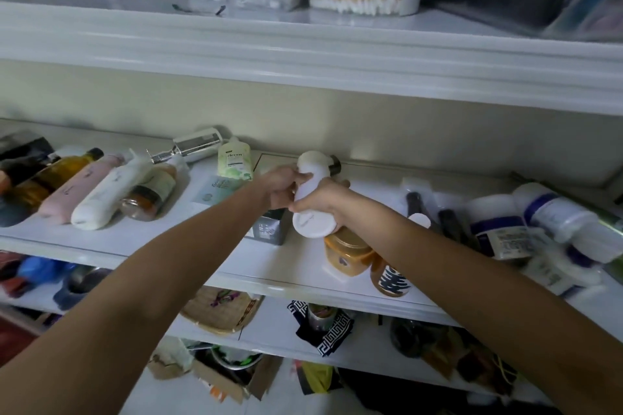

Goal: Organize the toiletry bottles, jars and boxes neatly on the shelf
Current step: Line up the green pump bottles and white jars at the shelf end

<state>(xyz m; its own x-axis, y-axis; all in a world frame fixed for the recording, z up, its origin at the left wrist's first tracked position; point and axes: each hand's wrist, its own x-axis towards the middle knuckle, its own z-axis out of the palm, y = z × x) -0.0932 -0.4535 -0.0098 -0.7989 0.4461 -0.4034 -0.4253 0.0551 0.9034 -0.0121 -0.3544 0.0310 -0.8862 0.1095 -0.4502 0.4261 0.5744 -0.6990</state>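
Head view shows a white bottle (pixel 313 175) held in both hands over the middle of the shelf (pixel 303 266). It is tilted so its broad flat base faces near and its rounded cap points at the far wall (pixel 371 118). The left hand (pixel 281 184) has its fingers curled round the upper part below the cap. The right hand (pixel 325 200) has its fingers clamped round the lower body just above the base, so neither hand is free. The bottle hangs above a dark box (pixel 269 229) and an amber jar (pixel 349 254), and it seems to touch neither. It looks like smooth, glossy plastic, so it is probably stiff with a little give, unlikely to break, and light unless it is full. How full it is cannot be told. The sheen suggests it could slip in the fingers, so a grip round the narrower waist should hold better than one on the wide lower body or the domed cap. The flat base looks wide enough for it to stand upright steadily. A firm squeeze near the cap might force out the contents if the cap is loose. To the left a pink bottle (pixel 79 194) and a white pump bottle (pixel 108 195) lie side by side with others. To the right white tubs (pixel 539 222) lie in a loose heap. The open stretch of shelf by the far wall seems the likeliest place to stand the bottle.
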